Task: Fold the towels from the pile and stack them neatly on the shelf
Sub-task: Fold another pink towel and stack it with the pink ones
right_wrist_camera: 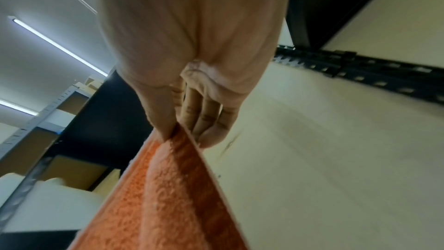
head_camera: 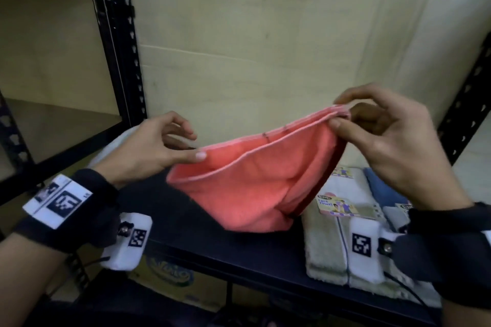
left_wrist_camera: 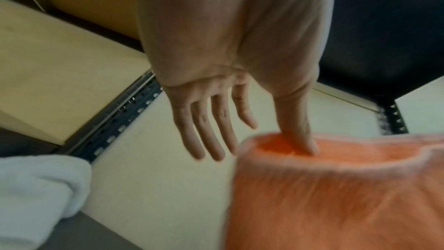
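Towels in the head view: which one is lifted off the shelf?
The coral-pink terry towel: the right hand pinches its top corner, so it hangs above the black metal shelf. The cream folded towel and the blue towel lie on that shelf.

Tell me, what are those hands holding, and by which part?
A coral towel. The right hand pinches its upper right corner; the left hand only sets its thumb on the opposite end.

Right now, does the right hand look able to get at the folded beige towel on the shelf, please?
Probably yes, once freed: the beige towel lies on the shelf just below the right hand, nothing between them. But that hand pinches a corner of the coral towel, so it must let go first.
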